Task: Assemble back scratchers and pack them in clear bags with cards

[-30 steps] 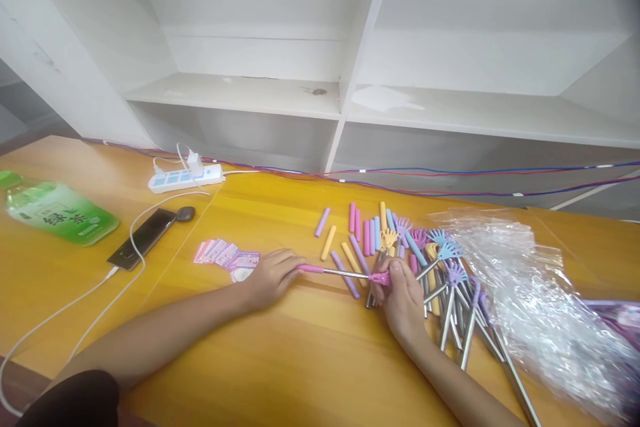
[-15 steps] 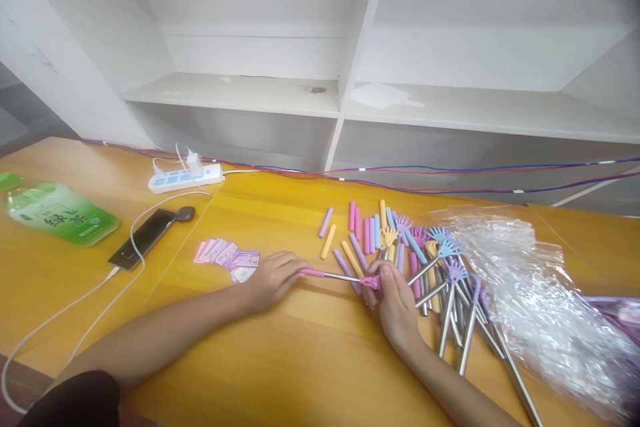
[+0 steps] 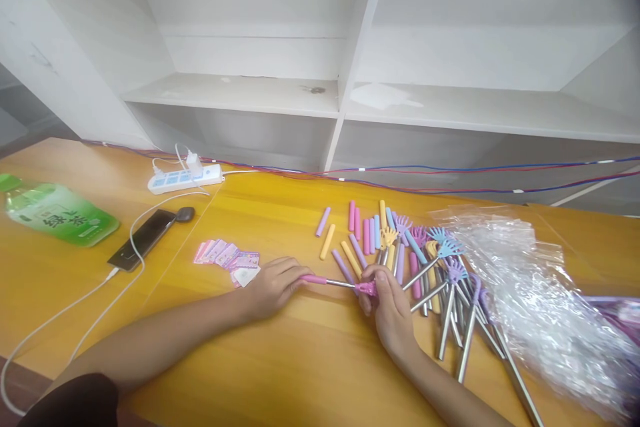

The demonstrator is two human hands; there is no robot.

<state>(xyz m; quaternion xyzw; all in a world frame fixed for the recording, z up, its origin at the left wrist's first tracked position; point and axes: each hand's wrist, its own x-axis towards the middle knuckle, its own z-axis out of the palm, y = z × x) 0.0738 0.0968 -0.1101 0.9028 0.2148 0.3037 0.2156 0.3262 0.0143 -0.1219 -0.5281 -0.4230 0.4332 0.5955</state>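
Between my hands a metal rod [image 3: 341, 283] with a pink sleeve and a pink hand-shaped head lies roughly level. My left hand [image 3: 277, 285] is closed on the end of the pink sleeve [image 3: 315, 279]. The fingers of my right hand [image 3: 390, 307] wrap round the pink head [image 3: 367, 288], partly hiding it. Just beyond my right hand are loose pink, yellow, purple and blue tubes [image 3: 367, 236]. To its right is a pile of metal rods with coloured hand-shaped heads [image 3: 456, 271]. Small printed cards [image 3: 227, 255] lie fanned out beside my left hand.
Clear plastic bags [image 3: 530, 300] cover the right side of the wooden table [image 3: 300, 373]. At the left are a green bottle [image 3: 65, 213], a dark phone [image 3: 145, 239] with a white cable and a power strip [image 3: 185, 177]. White shelving [image 3: 240, 93] stands behind.
My right hand has shifted slightly left with the pink head. The exposed metal between sleeve and head looks a little shorter.
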